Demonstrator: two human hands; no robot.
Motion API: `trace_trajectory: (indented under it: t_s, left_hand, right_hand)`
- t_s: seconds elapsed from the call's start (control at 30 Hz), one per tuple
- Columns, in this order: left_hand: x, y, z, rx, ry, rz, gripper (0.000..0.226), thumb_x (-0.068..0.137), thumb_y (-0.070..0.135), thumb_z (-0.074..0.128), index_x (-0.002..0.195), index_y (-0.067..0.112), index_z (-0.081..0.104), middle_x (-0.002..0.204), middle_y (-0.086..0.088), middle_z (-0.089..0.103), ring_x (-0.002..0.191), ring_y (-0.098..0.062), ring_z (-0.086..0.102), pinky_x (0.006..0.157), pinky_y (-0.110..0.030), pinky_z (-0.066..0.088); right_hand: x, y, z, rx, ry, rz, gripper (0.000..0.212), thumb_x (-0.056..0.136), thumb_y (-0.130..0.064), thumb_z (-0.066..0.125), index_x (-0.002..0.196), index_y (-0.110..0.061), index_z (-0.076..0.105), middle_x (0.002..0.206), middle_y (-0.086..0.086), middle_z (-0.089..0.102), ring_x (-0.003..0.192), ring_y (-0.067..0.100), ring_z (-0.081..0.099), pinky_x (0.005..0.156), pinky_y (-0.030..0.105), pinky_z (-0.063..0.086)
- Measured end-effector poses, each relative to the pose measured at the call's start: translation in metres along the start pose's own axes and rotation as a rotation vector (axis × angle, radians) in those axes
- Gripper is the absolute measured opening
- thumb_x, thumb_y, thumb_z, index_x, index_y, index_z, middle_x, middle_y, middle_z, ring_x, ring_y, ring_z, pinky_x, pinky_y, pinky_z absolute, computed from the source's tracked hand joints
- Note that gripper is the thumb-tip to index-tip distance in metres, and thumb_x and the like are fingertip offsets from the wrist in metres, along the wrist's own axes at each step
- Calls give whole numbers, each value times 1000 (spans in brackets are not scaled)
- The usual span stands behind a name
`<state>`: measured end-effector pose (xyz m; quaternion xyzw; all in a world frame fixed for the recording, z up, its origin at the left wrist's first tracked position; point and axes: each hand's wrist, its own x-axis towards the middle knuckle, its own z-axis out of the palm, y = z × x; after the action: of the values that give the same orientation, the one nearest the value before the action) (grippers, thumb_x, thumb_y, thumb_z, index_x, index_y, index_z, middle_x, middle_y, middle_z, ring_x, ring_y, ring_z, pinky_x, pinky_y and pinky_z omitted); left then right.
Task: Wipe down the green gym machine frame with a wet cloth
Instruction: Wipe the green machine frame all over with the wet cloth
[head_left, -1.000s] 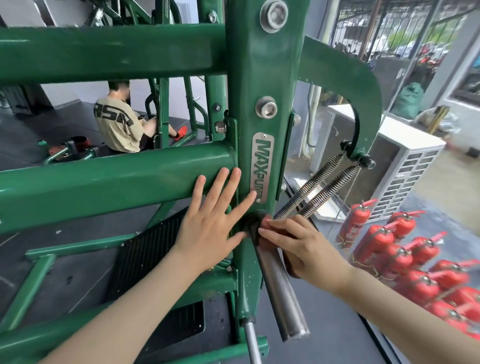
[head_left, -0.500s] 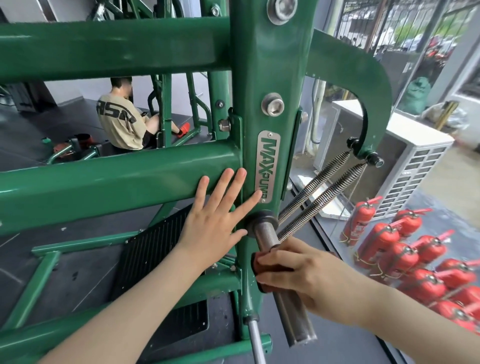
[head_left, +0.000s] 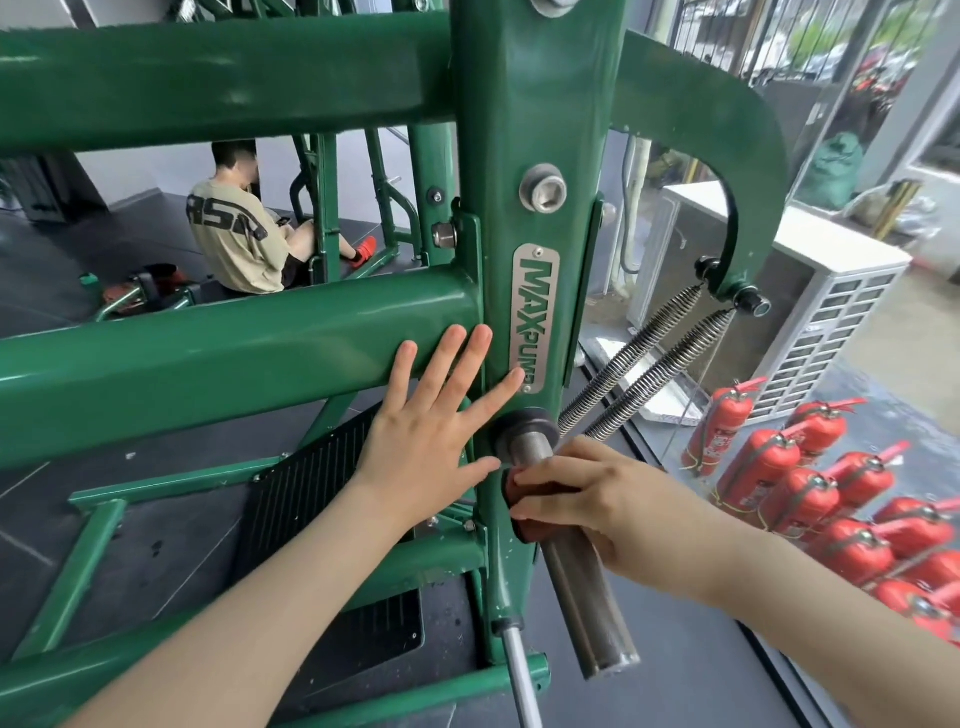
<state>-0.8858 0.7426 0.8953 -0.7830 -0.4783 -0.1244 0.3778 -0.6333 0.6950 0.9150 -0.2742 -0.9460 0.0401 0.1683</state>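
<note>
Grip: your right hand (head_left: 613, 512) curled round the red cloth (head_left: 524, 525) and wrapped it against the steel peg (head_left: 582, 587); only a dark red edge of cloth showed under the fingers.
Left hand: your left hand (head_left: 431, 436) lay flat, fingers straight and spread, on the joint where the cross tube met the upright, holding nothing.
Frame: the green frame (head_left: 234, 364) was glossy, thick-tubed, with a metal nameplate (head_left: 535, 317) on the upright just beside your left fingertips and a bolt head (head_left: 543, 187) above it.
Cloth position: it sat on the peg just below the black collar (head_left: 524, 431), close under the upright's face.
Change: half a second earlier your right hand held the cloth at much the same spot on the peg; a second earlier it was up at the collar. Your left hand kept its place.
Edges near: two coil springs (head_left: 649, 364) ran up and right from behind your right hand to the curved arm.
Room: bare peg ran below your grip to its free end; a thin chrome rod (head_left: 519, 675) stood beside it.
Farther right: red fire extinguishers (head_left: 810, 499) lay in rows on the floor.
Farther back: a person (head_left: 239, 234) sat beyond the frame.
</note>
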Motion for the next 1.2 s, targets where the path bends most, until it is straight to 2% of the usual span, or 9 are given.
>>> trace_trajectory:
  t_s: [0.1,0.27,0.47,0.67,0.8,0.93,1.0,1.1,1.2]
  left_hand:
    - [0,-1,-1,-15,-10,14,112,78,87,60,166,32,17,171,-18,-17,157,-37,-18,122,-62,-18]
    - [0,-3,-3,-38,-38,41,114,75,88,59,165,33,16,170,-19,-20,156,-39,-21,120,-63,-20]
    - [-2,-3,-6,-46,-42,28,113,76,85,61,165,35,13,170,-16,-21,156,-37,-22,121,-63,-18]
    - [-1,-2,-5,-54,-38,20,113,76,82,65,165,35,15,170,-15,-21,156,-36,-22,121,-62,-19]
    - [-3,-2,-5,-41,-55,21,114,76,82,64,165,35,10,169,-16,-23,156,-37,-23,121,-62,-19]
    - [-2,-3,-5,-25,-61,20,116,76,82,65,165,35,9,169,-16,-24,156,-37,-25,120,-62,-20]
    - [-3,-4,-6,-24,-75,24,120,73,82,67,166,35,7,169,-16,-24,155,-37,-25,120,-62,-20]
    - [-3,-6,-7,2,-101,36,125,70,81,72,166,35,6,169,-17,-24,155,-38,-25,120,-62,-21]
    - [-2,-6,-11,-1,-120,39,120,74,79,70,166,34,7,169,-16,-24,155,-36,-26,121,-60,-21]
  right_hand:
    - [1,-1,10,70,55,75,54,85,7,71,127,-26,73,135,-4,63,107,25,57,90,40,57]
    - [-22,-13,-5,235,10,31,40,94,-5,62,121,-30,78,132,-12,65,109,13,57,101,23,46]
    - [-2,-12,4,111,79,120,46,85,7,73,119,-24,78,129,-2,67,100,29,60,92,43,56]
    - [-32,-53,-3,86,-75,71,48,83,-7,80,116,-40,73,127,-19,63,101,17,54,77,34,58]
    - [-3,-22,6,102,59,171,55,81,4,78,122,-33,76,130,-11,66,98,23,55,86,42,58]
    - [18,-11,21,95,209,287,54,81,11,74,119,-28,78,126,-2,68,89,31,56,80,48,57]
    - [6,-24,22,46,207,276,57,75,13,77,113,-29,79,121,-4,69,84,28,54,72,45,58]
    - [-13,-46,19,33,75,253,65,67,9,83,111,-38,78,117,-11,68,87,24,55,62,40,60]
    - [-6,-40,11,56,111,254,64,76,10,78,119,-37,76,123,-12,67,93,25,56,73,43,61]
